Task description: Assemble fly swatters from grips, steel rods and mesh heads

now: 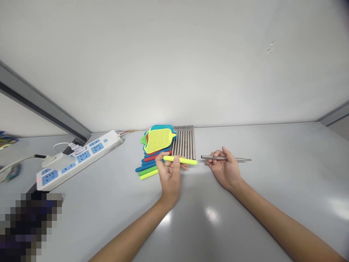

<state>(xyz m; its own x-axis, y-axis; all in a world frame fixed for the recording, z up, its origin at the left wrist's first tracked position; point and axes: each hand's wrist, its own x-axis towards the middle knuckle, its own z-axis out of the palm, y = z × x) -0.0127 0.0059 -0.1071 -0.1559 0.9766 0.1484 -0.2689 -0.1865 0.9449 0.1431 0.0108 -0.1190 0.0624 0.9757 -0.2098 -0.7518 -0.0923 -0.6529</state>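
Between its thumb and fingers, my left hand (170, 180) grips a bright yellow plastic handle (189, 161), lying nearly level above the table. My right hand (226, 173) is closed on a slim metal rod (242, 159), its thicker end toward the yellow handle. A small gap separates the two pieces. Behind my left hand lie perforated fly swatter heads (159, 141), yellow on top with blue, green and red below. Several coloured handles (147, 169) lie in front of them, partly hidden by the hand. A row of metal rods (184, 142) sits beside the heads.
A white power strip (109, 143) with blue sockets runs along the left, with a plug and white adapter (58, 161) in it. A wall (191, 72) rises behind the grey table (272, 182). A blurred-out area covers the lower left corner.
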